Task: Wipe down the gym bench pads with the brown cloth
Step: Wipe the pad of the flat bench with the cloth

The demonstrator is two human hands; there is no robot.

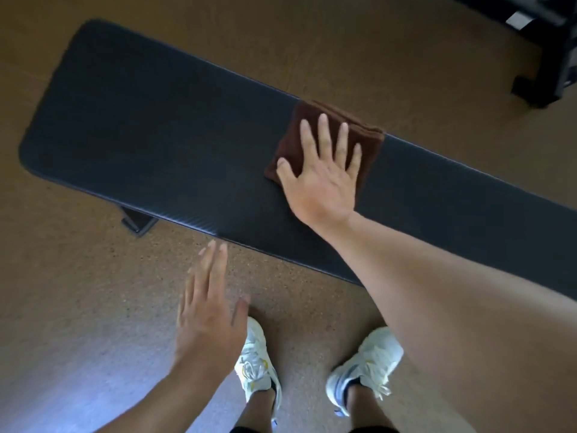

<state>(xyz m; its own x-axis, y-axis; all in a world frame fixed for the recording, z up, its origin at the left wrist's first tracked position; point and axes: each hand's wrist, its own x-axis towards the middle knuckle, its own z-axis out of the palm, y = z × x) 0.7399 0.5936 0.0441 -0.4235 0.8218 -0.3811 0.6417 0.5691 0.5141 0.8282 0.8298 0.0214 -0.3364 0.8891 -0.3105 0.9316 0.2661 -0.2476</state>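
Bench pad cut off rightward, right hand fingers flat, half-hiding brown cloth, left hand blurred, fingers straight.

Dark bench pad, folded brown cloth lying on it

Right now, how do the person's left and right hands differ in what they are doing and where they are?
The right hand lies flat on the folded brown cloth, pressing it onto the long black padded bench; the left hand touches nothing. The right hand is over the bench pad, while the left hand hangs above the brown speckled floor, in front of the bench's near edge. The left hand looks motion-blurred; the right is sharp. Both have straight, spread fingers.
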